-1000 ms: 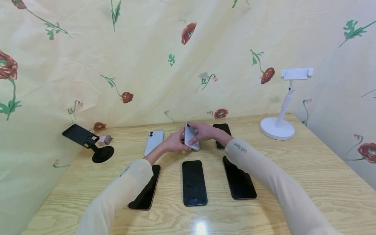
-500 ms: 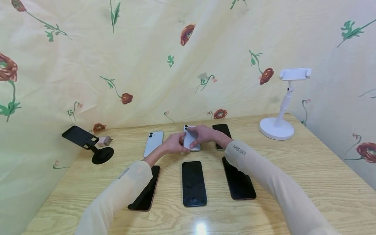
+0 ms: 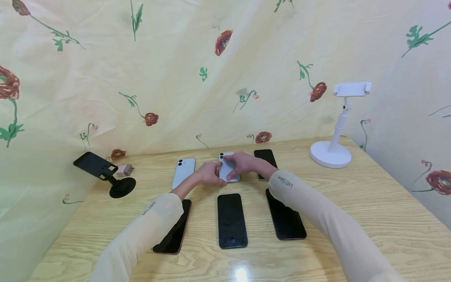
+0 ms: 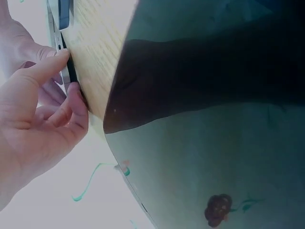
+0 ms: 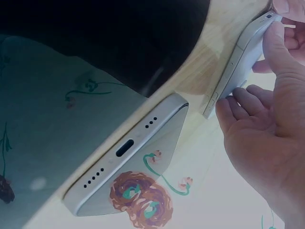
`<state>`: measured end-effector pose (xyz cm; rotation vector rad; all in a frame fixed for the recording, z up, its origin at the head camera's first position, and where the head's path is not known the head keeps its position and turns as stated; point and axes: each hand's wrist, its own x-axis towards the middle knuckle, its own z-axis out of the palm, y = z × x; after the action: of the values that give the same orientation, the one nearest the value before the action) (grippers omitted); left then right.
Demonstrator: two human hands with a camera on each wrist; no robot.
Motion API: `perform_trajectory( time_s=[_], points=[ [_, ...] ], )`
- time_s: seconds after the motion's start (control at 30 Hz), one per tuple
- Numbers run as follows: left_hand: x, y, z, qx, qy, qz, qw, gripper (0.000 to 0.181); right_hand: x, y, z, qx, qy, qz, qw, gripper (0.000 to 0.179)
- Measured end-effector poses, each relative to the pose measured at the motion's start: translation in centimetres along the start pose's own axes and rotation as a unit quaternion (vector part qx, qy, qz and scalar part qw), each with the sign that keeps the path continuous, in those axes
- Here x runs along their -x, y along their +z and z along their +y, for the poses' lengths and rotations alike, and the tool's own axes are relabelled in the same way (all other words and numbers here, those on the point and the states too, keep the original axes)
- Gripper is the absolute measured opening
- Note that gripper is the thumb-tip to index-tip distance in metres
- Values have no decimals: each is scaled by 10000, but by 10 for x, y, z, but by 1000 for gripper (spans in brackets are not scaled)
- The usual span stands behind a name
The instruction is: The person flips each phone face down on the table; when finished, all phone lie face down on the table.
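Gripping phone (image 3: 225, 168) near its close corner with left hand (image 3: 210, 173) — thumb and fingertips slightly apart on edges. Spanning its length with right hand (image 3: 243, 162) — thumb toward near end, fingertips toward camera end. Lying back up at table (image 3: 352, 203), between pale phone (image 3: 183, 173) and black phone (image 3: 264, 156).

"Where does the head camera look from?"
"Above and well behind the fingers (image 5: 248, 101), facing forward and down over the table (image 3: 352, 203)."
"And the wrist ones?"
"Low and close beside the fingers, aimed toward their tips; both share the pale phone (image 3: 226, 167) there with the head view."
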<state>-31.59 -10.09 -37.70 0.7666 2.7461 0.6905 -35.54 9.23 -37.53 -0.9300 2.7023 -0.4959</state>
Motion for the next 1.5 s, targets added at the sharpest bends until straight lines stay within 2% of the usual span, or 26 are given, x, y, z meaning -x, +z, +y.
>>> perform_trajectory(
  time_s=[0.17,0.33,0.5,0.67,0.77,0.87,0.93,1.07,1.1,1.17,1.3,1.4,1.5],
  points=[
    [-1,-1,2,-199,-84,-95,9997,51,0,0,-2,6,57,-62,10000,85],
    [-1,0,3,-312,-68,-92,9994,45,2,0,-4,-75,19,-57,10000,85],
    [0,1,5,-281,-53,-163,9995,48,4,0,-4,-116,-18,-57,9999,86],
    [2,2,5,-363,-161,-226,9990,52,11,-9,0,-162,14,-101,9998,78],
    [3,2,8,-584,-260,-74,9979,60,21,-21,7,-184,-30,-68,9998,70],
    [3,4,16,-897,-241,210,9955,69,34,-34,18,-201,-217,97,9995,63],
    [1,6,24,-1085,-167,391,9932,72,43,-43,27,-185,-488,195,9984,47],
    [-6,10,46,-1135,179,505,9921,70,62,-56,45,-66,-759,486,9959,42],
    [-8,11,52,-1072,261,498,9926,69,67,-59,50,-5,-733,512,9960,43],
    [-14,14,61,-958,345,437,9938,68,77,-64,58,87,-519,561,9970,56],
    [-25,21,77,-873,252,370,9952,65,91,-68,72,-53,54,591,9982,59],
    [-35,26,85,-853,132,277,9959,67,95,-66,81,-548,540,858,9933,53],
    [-45,32,93,-827,32,145,9965,75,96,-63,88,-1240,1013,1071,9813,44]
  ],
)
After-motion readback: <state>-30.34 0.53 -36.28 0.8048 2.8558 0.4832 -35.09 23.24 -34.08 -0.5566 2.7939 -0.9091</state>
